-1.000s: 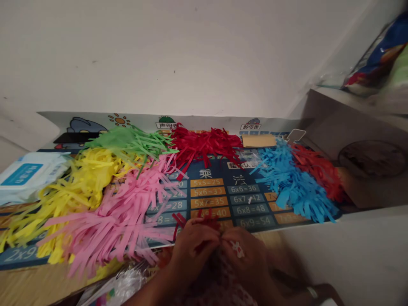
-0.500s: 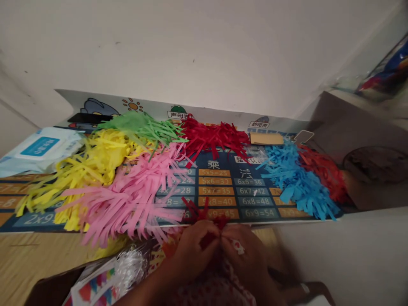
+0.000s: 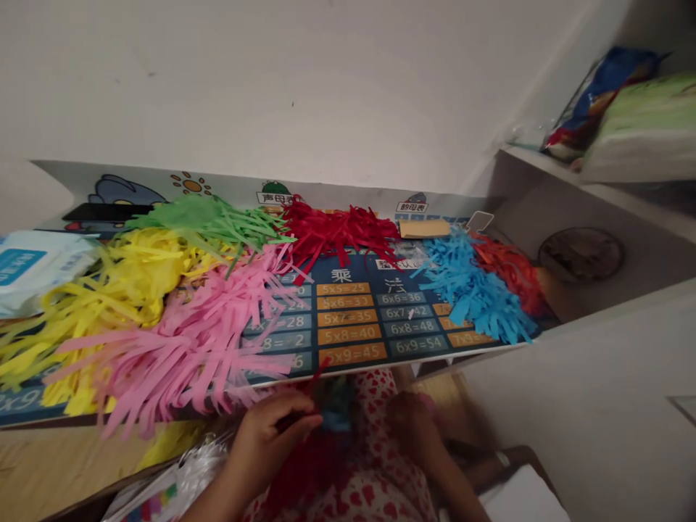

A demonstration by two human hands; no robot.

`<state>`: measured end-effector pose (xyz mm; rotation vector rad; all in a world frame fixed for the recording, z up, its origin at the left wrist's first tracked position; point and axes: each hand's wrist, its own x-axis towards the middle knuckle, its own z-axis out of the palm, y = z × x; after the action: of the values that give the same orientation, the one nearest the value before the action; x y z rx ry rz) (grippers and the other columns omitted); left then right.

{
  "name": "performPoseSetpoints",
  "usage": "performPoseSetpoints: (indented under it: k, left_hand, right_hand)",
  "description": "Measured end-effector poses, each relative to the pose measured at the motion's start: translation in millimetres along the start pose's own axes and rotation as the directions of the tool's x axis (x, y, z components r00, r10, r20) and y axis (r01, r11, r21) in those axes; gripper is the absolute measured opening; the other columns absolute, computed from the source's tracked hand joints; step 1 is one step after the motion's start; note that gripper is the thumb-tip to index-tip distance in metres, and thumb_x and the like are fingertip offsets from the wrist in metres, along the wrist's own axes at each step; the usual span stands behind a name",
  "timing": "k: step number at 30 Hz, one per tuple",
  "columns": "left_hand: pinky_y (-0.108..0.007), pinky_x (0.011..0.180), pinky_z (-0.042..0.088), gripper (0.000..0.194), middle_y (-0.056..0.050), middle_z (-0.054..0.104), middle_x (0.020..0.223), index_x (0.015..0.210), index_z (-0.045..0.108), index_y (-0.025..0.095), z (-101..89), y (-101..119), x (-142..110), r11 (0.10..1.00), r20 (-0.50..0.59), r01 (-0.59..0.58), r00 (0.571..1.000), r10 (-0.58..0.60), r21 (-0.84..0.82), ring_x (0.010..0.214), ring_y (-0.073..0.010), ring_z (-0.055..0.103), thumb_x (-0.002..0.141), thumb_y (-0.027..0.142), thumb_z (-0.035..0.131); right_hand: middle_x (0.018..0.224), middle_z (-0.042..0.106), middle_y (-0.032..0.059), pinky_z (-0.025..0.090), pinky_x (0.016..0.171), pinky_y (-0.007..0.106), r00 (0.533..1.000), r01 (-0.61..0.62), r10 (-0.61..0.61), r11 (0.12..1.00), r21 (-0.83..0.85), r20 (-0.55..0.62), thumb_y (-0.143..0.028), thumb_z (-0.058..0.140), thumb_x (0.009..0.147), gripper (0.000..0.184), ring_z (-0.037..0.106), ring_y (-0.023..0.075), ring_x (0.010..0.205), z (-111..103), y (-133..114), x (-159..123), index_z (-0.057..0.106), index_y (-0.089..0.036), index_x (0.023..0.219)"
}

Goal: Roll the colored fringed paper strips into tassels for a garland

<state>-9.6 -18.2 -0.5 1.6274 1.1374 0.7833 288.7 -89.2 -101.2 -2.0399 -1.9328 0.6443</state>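
My left hand [image 3: 272,428] is below the table's front edge, its fingers pinched on a bundle of red paper strips [image 3: 307,471] that hangs over my lap. My right hand [image 3: 413,428] is a little to the right, apart from the left, in shadow with its fingers curled downward; I cannot see whether it holds anything. A small blue patch [image 3: 334,406] shows between the hands. Nearest on the table are the pink strip pile [image 3: 201,341] and the front edge of the multiplication-table mat [image 3: 353,319].
On the mat lie more strip piles: yellow [image 3: 125,275], green [image 3: 212,225], red [image 3: 337,232], blue [image 3: 473,290] and orange-red [image 3: 505,264]. A wipes pack [image 3: 27,268] lies at far left. A shelf [image 3: 598,188] with packages stands right. A shiny bag [image 3: 179,486] is lower left.
My hands have dropped from the mat's edge to my lap and moved apart. The left keeps the red strips. The view has tilted and shifted.
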Motion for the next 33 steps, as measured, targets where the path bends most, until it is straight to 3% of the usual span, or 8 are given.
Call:
performPoseSetpoints:
  k: [4,7,11,15,18,25,29,33]
  left_hand:
    - [-0.024,0.066,0.046,0.013,-0.003,0.070,0.073,0.070,0.070,0.020,19.1,8,7,0.994,0.178,-0.071,0.980,0.084,-0.081,0.068,-0.0157,0.062,0.077,0.031,0.069]
    - [-0.026,0.075,0.047,0.009,-0.006,0.069,0.099,0.075,0.068,0.019,51.0,7,14,0.978,0.420,0.013,0.904,0.076,-0.207,0.083,-0.0174,0.062,0.077,0.028,0.066]
    - [-0.021,0.054,0.040,0.010,0.002,0.060,0.063,0.073,0.061,0.017,79.2,-7,23,0.965,0.526,0.154,0.851,-0.021,-0.211,0.055,-0.0119,0.052,0.076,0.027,0.058]
    - [-0.022,0.052,0.036,0.015,0.003,0.055,0.062,0.073,0.055,0.017,82.7,-24,27,0.970,0.428,0.164,0.901,-0.074,-0.177,0.053,-0.0106,0.046,0.077,0.031,0.052]
    - [-0.023,0.054,0.034,0.019,0.004,0.051,0.062,0.073,0.055,0.017,86.0,-34,29,0.978,0.400,0.155,0.912,-0.086,-0.143,0.055,-0.0116,0.044,0.080,0.035,0.051]
    - [-0.024,0.056,0.034,0.032,0.004,0.051,0.060,0.070,0.055,0.019,88.9,-43,38,0.995,0.382,0.084,0.919,-0.098,0.052,0.057,-0.0147,0.046,0.084,0.046,0.044]
    - [-0.024,0.058,0.036,0.031,0.003,0.057,0.061,0.070,0.059,0.020,88.6,-47,40,0.992,0.362,0.033,0.929,-0.077,0.125,0.060,-0.0163,0.052,0.084,0.043,0.046]
    - [-0.024,0.059,0.038,0.025,0.002,0.061,0.061,0.068,0.061,0.019,85.1,-40,36,0.987,0.384,0.015,0.920,-0.077,0.161,0.061,-0.0167,0.056,0.083,0.037,0.051]
  right_hand:
    - [0.075,0.067,0.0034,0.047,0.063,0.024,1.000,0.006,-0.006,0.985,0.174,0.003,-0.020,0.044,0.088,0.020,0.062,0.0164,0.069,-4,-22,-5,0.062,-0.017,0.081]
    - [0.072,0.067,-0.0001,0.046,0.063,0.023,0.998,0.038,-0.058,0.910,0.413,0.036,-0.023,0.054,0.084,0.012,0.061,0.0150,0.068,-23,-48,-9,0.065,-0.019,0.079]
    - [0.058,0.061,-0.0016,0.044,0.046,0.020,0.989,-0.066,0.150,0.460,0.885,-0.005,-0.028,0.073,0.071,0.009,0.055,0.0122,0.050,-61,-40,-20,0.068,-0.020,0.070]
    - [0.056,0.060,-0.0032,0.046,0.039,0.020,0.910,0.178,0.379,0.010,0.984,-0.168,-0.038,0.079,0.068,0.020,0.055,0.0111,0.044,-106,9,-28,0.066,-0.024,0.075]
    - [0.075,0.069,-0.0030,0.056,0.053,0.019,0.812,0.402,0.511,-0.140,0.905,-0.281,-0.027,0.082,0.065,0.023,0.065,0.0104,0.062,-130,28,-28,0.068,-0.027,0.084]
    - [0.060,0.062,-0.0068,0.053,0.050,0.016,0.704,0.555,0.569,-0.066,0.830,-0.426,-0.030,0.088,0.060,0.027,0.059,0.0059,0.051,-155,32,-9,0.067,-0.019,0.074]
    - [0.065,0.062,-0.0053,0.057,0.059,0.026,0.650,0.608,0.586,-0.019,0.794,-0.484,-0.032,0.085,0.065,0.025,0.061,0.0097,0.058,-198,43,-24,0.064,-0.020,0.071]
    - [0.052,0.046,-0.0102,0.041,0.038,0.011,0.591,0.669,0.591,0.022,0.743,-0.550,-0.024,0.079,0.069,0.021,0.044,0.0040,0.043,-241,39,-53,0.059,-0.021,0.066]
